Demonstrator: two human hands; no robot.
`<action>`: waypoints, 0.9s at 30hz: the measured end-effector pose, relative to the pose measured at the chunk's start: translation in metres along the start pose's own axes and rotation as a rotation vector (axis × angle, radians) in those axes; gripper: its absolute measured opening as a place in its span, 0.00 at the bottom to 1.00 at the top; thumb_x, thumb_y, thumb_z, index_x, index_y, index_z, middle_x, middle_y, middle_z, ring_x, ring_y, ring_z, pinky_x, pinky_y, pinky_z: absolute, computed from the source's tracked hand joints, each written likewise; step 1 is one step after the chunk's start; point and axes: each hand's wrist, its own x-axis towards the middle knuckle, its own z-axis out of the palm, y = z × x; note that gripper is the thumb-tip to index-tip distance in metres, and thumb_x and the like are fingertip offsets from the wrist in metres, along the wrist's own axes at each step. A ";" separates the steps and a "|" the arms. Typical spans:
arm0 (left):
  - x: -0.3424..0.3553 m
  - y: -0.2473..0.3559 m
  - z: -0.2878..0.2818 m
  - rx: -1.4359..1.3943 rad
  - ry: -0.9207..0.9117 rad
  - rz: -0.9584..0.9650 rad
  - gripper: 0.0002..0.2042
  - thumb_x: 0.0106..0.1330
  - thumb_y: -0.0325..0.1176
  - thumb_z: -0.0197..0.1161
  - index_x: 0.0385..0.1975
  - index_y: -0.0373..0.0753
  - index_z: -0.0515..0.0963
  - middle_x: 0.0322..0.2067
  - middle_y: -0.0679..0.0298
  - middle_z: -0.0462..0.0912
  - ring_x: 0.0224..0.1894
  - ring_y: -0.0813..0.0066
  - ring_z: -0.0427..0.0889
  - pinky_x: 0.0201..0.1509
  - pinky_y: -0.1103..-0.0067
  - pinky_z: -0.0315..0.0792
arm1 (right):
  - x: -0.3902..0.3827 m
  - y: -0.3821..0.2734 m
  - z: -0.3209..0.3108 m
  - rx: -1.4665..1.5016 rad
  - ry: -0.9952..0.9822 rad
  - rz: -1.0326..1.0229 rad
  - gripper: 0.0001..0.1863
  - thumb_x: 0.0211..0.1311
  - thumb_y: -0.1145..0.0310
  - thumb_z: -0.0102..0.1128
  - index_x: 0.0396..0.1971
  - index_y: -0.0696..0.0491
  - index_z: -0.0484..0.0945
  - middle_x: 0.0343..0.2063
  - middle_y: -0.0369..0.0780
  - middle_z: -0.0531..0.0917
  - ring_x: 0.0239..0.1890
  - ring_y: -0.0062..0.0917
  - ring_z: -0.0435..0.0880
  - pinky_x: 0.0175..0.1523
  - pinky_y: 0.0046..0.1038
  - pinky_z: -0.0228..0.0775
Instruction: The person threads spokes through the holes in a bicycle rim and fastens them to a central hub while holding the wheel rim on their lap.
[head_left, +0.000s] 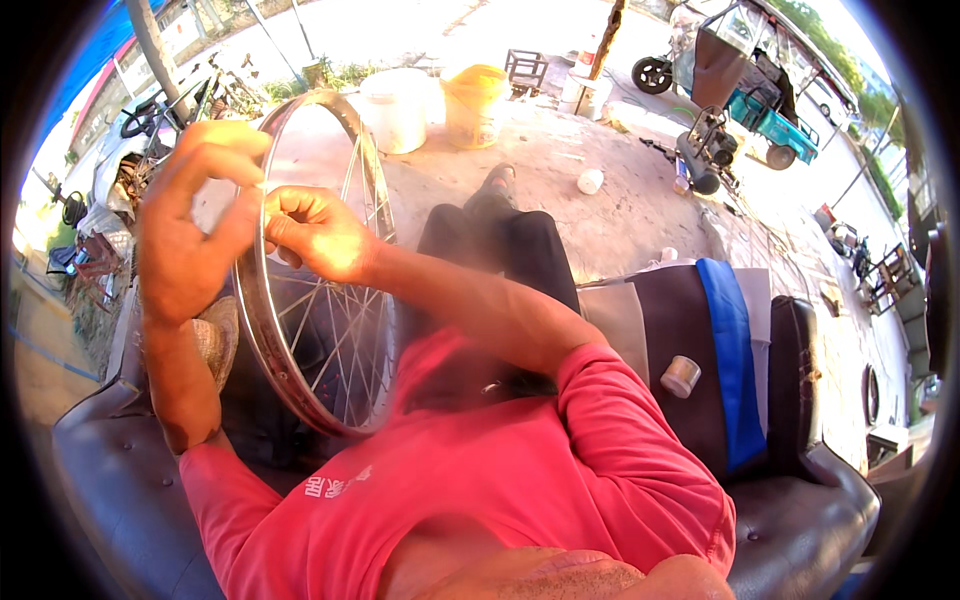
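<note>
A spoked metal wheel, without a tyre, stands upright and tilted over my lap on the left. My right hand pinches its rim near the upper left side, with the fingers curled at the metal. My left hand is raised just outside the same part of the rim, fingers bent and apart, with a gap between thumb and forefinger; its fingertips are at or very near the rim. A straw hat lies behind my left forearm, partly hidden.
I sit on a dark padded seat; a blue cloth and small tin lie at my right. Ahead are a white bucket, yellow bucket, small white container, compressor and teal tricycle. Bicycles stand left.
</note>
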 end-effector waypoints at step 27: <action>-0.005 -0.039 0.023 -0.089 -0.206 0.019 0.07 0.58 0.37 0.65 0.28 0.40 0.79 0.34 0.63 0.81 0.42 0.63 0.81 0.61 0.63 0.64 | -0.046 -0.049 -0.039 0.188 0.062 0.191 0.12 0.71 0.62 0.59 0.42 0.55 0.80 0.33 0.37 0.83 0.32 0.22 0.79 0.40 0.25 0.70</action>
